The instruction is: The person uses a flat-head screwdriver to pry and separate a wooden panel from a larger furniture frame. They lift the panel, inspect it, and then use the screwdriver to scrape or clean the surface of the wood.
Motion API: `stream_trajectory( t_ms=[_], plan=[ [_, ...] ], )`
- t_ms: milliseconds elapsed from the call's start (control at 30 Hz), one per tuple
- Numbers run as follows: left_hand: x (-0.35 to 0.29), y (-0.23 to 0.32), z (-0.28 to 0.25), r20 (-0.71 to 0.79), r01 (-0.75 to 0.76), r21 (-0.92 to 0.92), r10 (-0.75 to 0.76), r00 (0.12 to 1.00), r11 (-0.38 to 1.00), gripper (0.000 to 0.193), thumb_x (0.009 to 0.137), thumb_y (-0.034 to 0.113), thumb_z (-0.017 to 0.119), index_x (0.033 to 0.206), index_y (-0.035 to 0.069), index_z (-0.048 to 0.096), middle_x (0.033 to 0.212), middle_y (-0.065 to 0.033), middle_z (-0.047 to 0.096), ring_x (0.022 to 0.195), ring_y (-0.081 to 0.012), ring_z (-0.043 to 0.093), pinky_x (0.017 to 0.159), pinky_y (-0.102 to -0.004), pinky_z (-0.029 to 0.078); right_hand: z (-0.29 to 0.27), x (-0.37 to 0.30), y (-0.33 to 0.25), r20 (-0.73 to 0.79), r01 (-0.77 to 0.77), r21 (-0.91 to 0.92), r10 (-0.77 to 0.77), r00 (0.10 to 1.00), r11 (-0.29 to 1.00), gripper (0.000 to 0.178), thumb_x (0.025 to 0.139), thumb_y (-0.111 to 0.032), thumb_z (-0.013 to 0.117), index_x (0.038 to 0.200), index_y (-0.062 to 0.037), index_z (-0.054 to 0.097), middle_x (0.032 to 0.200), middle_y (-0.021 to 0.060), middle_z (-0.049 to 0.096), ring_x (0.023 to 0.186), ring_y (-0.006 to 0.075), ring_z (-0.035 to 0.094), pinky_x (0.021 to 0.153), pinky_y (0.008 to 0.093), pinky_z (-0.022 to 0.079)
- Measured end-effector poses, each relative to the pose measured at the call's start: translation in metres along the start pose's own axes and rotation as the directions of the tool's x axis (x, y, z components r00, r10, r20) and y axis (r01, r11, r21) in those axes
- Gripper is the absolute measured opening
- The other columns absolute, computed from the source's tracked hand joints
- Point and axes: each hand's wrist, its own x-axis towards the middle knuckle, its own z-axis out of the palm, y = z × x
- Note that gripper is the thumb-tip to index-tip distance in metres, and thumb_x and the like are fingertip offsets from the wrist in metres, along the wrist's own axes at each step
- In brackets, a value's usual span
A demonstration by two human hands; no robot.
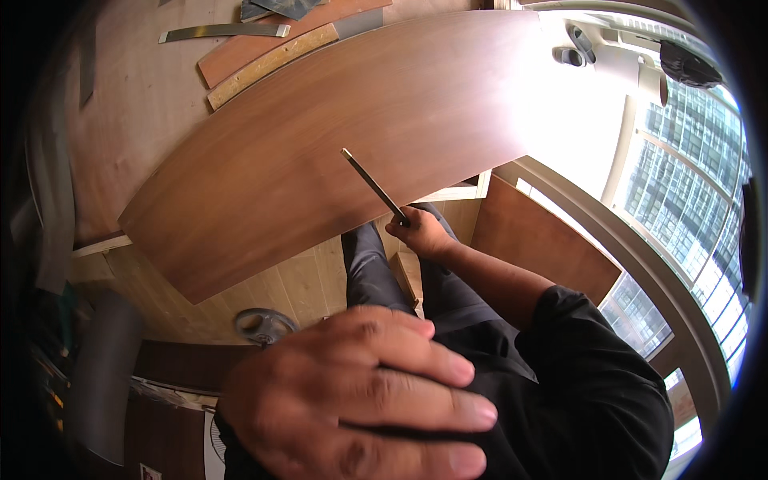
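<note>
Firstly, at far left, a dark curved sheet [102, 376] is noted. Further up, a flat strip with pale ends [224, 31] is laid near a yellowish wooden piece [274, 67]. A large brown panel [296, 184] is set across the middle. The left hand [356, 392] is raised close to the camera, fingers extended and slightly parted, its palm hidden. A narrow strip [374, 187] is gripped at its near end by the right hand [422, 233] and extended over the panel; whether the panel is touched cannot be told. At right, a window [680, 172] is seen.
</note>
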Motion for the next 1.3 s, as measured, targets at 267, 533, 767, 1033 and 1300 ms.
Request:
stream_trajectory(
  t_ms=[267, 533, 767, 1033, 1300],
  plan=[
    [0.027, 0.009, 0.016, 0.032, -0.08, 0.132, 0.076, 0.997, 0.988, 0.018, 0.085, 0.022, 0.075, 0.101, 0.014, 0.078, 0.107, -0.0044, 0.076, 0.101, -0.0245, 0.069, 0.094, -0.0445, 0.052, 0.005, -0.001, 0.009, -0.001, -0.011, 0.029, 0.011, 1.0, 1.0, 0.037, 0.092, -0.033, 0.068, 0.108, -0.0002, 0.065, 0.099, 0.0203, 0.071, 0.096, 0.0343, 0.069, 0.087, 0.0398, 0.052],
    [0.037, 0.021, 0.019, 0.053, -0.047, 0.135, 0.04, 0.998, 0.99, 0.016, 0.09, 0.019, 0.067, 0.099, 0.01, 0.076, 0.109, -0.0087, 0.075, 0.104, -0.0252, 0.069, 0.095, -0.0443, 0.053, -0.001, -0.005, 0.009, -0.023, -0.004, 0.022, 0.005, 1.0, 1.0, 0.033, 0.095, -0.034, 0.067, 0.102, -0.0018, 0.065, 0.086, 0.0146, 0.069, 0.086, 0.0244, 0.066, 0.083, 0.0378, 0.051],
    [0.018, 0.005, -0.001, -0.129, -0.058, -0.16, 0.037, 0.991, 0.985, 0.025, 0.099, 0.011, 0.047, 0.096, 0.001, 0.07, 0.106, -0.0179, 0.074, 0.104, -0.0261, 0.07, 0.094, -0.0419, 0.055, -0.02, -0.003, 0.007, -0.027, 0.024, -0.04, -0.026, 0.999, 0.999, 0.038, 0.095, -0.036, 0.066, 0.113, -0.0022, 0.065, 0.096, 0.0209, 0.071, 0.098, 0.0376, 0.068, 0.087, 0.0431, 0.051],
    [-0.088, -0.214, -0.063, -0.781, 0.631, 0.105, -0.329, 0.531, 0.769, 0.027, 0.088, 0.007, 0.062, 0.114, 0.001, 0.067, 0.121, -0.0126, 0.069, 0.119, -0.0292, 0.06, 0.105, -0.04, 0.043, -0.039, -0.017, 0.0, -0.053, -0.186, 0.267, 0.207, 0.977, 0.946, 0.035, 0.097, -0.038, 0.067, 0.102, -0.0035, 0.069, 0.067, 0.0071, 0.06, 0.056, 0.0141, 0.059, 0.06, 0.0329, 0.051],
    [-0.099, -0.322, -0.053, -0.62, 0.633, 0.774, -0.179, 0.764, 0.019, 0.072, 0.094, 0.043, 0.058, 0.156, 0.014, 0.035, 0.167, -0.0162, 0.018, 0.154, -0.0391, 0.014, 0.123, -0.0589, 0.008, -0.037, -0.057, 0.034, -0.241, -0.094, 0.604, 0.293, 0.925, 0.791, 0.014, 0.093, -0.016, 0.07, 0.089, -0.0056, 0.062, 0.071, 0.0002, 0.058, 0.055, 0.01, 0.055, 0.052, 0.0269, 0.047]
  ],
)
